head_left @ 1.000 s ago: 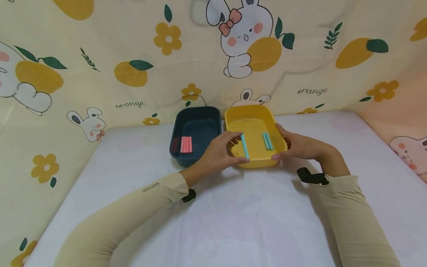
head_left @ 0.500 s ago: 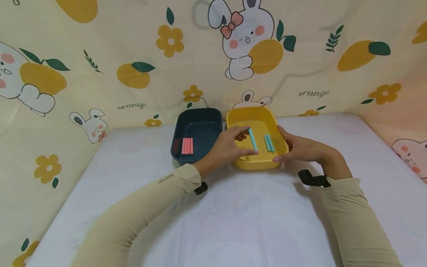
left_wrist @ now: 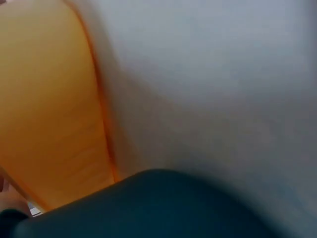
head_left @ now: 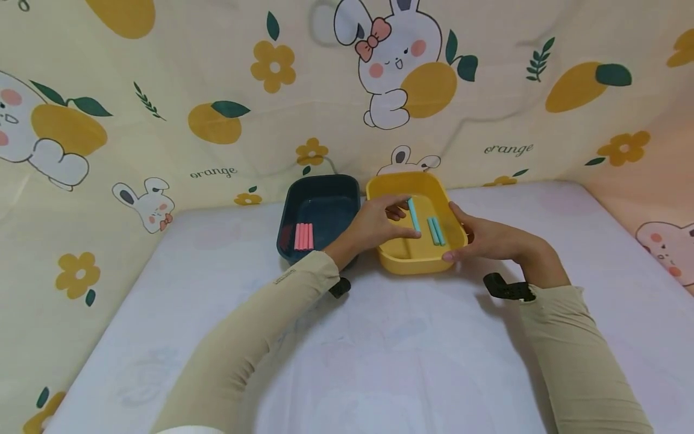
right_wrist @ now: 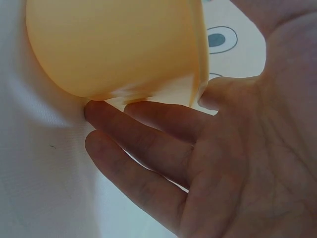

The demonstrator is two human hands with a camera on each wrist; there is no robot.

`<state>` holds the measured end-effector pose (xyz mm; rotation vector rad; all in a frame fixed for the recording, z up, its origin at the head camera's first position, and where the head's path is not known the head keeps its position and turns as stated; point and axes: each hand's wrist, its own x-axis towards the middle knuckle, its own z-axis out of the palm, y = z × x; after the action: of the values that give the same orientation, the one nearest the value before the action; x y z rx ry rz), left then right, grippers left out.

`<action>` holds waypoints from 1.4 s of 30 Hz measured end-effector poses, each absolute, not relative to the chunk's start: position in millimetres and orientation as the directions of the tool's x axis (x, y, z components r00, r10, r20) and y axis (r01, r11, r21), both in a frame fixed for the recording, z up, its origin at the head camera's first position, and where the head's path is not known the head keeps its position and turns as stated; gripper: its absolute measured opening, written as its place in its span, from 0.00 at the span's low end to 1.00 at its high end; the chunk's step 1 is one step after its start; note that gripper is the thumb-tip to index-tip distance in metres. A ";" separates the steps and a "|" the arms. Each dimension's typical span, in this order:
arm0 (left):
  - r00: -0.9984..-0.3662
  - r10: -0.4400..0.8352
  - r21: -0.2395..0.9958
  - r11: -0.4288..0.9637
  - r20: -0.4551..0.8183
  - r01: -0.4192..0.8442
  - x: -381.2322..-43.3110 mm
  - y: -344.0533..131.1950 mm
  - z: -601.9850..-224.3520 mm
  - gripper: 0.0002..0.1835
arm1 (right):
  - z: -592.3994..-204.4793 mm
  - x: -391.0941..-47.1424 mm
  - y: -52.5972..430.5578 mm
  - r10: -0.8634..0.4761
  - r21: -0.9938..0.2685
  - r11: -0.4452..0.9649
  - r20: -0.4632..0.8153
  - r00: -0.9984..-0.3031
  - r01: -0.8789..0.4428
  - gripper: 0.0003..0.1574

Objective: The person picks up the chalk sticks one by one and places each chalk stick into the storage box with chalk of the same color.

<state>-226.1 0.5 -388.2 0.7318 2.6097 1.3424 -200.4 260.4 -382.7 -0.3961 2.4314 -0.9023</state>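
Observation:
Over the left half of the yellow plastic tray [head_left: 414,265], my left hand [head_left: 374,224] pinches a blue chalk stick [head_left: 414,215] by its ends between thumb and fingers. The stick is tilted. Two more blue chalk sticks [head_left: 436,231] lie side by side on the tray's floor, to the right of it. My right hand [head_left: 490,238] holds the tray's right side; in the right wrist view, the thumb is at the rim and fingers touch the wall [right_wrist: 114,49] from outside. The left wrist view shows mostly the tray's outer wall [left_wrist: 49,99], with the held stick hidden.
Left of the yellow tray stands a dark blue tray [head_left: 333,205] with several pink chalk sticks [head_left: 304,237] in a row. Its edge fills the bottom of the left wrist view. Both trays stand on a white-covered table [head_left: 379,361], before a patterned cloth backdrop [head_left: 325,90].
My left hand has carried the blue chalk stick rightward and farther back over the yellow tray. The right hand keeps its hold on the tray's side.

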 end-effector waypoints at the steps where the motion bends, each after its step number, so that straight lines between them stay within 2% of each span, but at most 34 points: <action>1: -0.877 0.469 0.787 0.499 0.105 0.362 -228.8 1.5 -388.3 0.42 | -382.6 -200.9 260.1 -0.433 -0.670 0.736 -0.361 -0.826 -0.093 0.76; 7: -0.872 0.473 0.775 0.503 0.125 0.383 -241.9 9.5 -390.4 0.41 | -383.9 -201.4 260.0 -0.442 -0.688 0.720 -0.354 -0.824 -0.090 0.76; 10: -0.869 0.487 0.756 0.535 0.090 0.378 -246.6 12.0 -390.2 0.41 | -385.6 -201.8 260.3 -0.452 -0.695 0.712 -0.347 -0.822 -0.098 0.76; 16: -0.829 0.559 0.592 0.668 0.001 0.451 -254.1 18.4 -386.6 0.43 | -383.5 -203.1 257.9 -0.454 -0.679 0.725 -0.343 -0.822 -0.116 0.76; 21: -0.832 0.551 0.475 0.751 -0.068 0.458 -255.7 28.7 -388.1 0.43 | -380.5 -200.2 256.6 -0.454 -0.679 0.726 -0.349 -0.820 -0.113 0.76; 24: -0.829 0.550 0.423 0.778 -0.099 0.465 -257.4 36.2 -389.2 0.39 | -379.6 -198.7 257.5 -0.456 -0.681 0.723 -0.346 -0.820 -0.115 0.75; 29: -0.814 0.565 0.480 0.756 -0.134 0.445 -260.3 48.6 -387.3 0.31 | -378.9 -198.3 261.5 -0.476 -0.695 0.706 -0.326 -0.817 -0.134 0.74; 34: -0.819 0.555 0.512 0.750 -0.141 0.420 -262.8 56.2 -390.8 0.36 | -379.9 -198.8 263.5 -0.497 -0.718 0.681 -0.306 -0.812 -0.146 0.74; 42: -0.830 0.543 0.493 0.760 -0.124 0.424 -264.0 58.0 -405.3 0.31 | -382.5 -199.5 263.1 -0.482 -0.715 0.686 -0.310 -0.819 -0.133 0.75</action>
<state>-264.0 58.0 -405.3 0.7558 2.6976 0.6633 -199.5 263.1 -382.5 -0.4746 2.4155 -0.9717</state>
